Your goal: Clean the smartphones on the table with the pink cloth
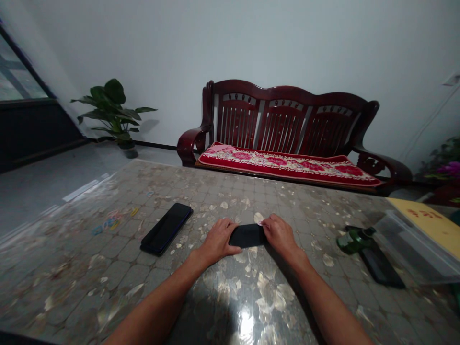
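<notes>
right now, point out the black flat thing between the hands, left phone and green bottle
black flat thing [247, 235], head view, middle of top
left phone [167, 229], head view, middle of top
green bottle [349, 242], head view, its body

Dark red wooden bench before pale wall, grey floor.

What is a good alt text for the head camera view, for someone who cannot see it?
A person's left hand and right hand hold a flat black object between them over a patterned tabletop. A black phone lies to the left, a green bottle and clear plastic box to the right; a dark red wooden bench stands behind.
</notes>
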Demonstrator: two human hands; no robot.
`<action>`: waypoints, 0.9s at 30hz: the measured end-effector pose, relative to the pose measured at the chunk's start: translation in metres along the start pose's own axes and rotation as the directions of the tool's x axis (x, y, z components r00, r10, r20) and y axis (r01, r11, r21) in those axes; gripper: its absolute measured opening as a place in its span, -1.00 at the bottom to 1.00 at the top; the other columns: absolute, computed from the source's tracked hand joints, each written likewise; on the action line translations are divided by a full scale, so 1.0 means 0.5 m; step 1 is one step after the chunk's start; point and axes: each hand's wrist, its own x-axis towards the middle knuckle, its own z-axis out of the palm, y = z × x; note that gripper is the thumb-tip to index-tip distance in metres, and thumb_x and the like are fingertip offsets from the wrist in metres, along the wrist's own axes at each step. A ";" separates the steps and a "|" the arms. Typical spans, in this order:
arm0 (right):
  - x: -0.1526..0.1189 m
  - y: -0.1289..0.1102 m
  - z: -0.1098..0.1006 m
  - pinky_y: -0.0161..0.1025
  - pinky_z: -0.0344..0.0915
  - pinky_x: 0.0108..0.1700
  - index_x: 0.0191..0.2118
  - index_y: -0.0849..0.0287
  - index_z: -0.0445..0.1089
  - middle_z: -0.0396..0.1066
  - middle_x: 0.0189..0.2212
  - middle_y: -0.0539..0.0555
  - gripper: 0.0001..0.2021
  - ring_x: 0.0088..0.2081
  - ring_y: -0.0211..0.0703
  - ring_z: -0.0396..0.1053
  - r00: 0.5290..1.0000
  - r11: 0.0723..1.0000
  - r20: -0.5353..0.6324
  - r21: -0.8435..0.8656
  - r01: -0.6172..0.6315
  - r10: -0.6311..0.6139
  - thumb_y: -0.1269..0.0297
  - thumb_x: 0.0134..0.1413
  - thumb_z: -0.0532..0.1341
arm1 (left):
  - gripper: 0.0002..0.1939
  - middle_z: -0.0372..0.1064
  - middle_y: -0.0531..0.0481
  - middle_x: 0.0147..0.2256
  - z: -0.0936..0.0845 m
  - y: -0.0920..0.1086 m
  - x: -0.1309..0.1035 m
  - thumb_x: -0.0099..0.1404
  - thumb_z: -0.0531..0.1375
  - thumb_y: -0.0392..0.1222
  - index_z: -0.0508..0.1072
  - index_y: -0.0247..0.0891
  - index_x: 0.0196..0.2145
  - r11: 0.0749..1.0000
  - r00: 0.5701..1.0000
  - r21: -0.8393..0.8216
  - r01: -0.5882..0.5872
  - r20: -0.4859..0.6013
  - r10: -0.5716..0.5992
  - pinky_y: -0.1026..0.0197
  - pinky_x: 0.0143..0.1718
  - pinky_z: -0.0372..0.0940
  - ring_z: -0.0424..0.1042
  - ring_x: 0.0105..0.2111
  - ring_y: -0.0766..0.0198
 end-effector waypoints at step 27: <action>-0.014 0.017 -0.005 -0.34 0.19 -0.15 -0.12 0.11 0.55 0.43 -0.21 0.09 -0.75 -0.15 -0.17 0.39 0.989 0.987 0.027 0.081 0.141 -0.143 0.37 0.34 0.10 | -0.37 0.36 -0.16 -0.01 -0.003 0.003 0.001 0.05 0.43 -0.02 0.43 -0.23 0.06 1.000 1.000 0.024 0.000 0.006 -0.001 0.03 0.06 0.23 0.32 0.00 -0.06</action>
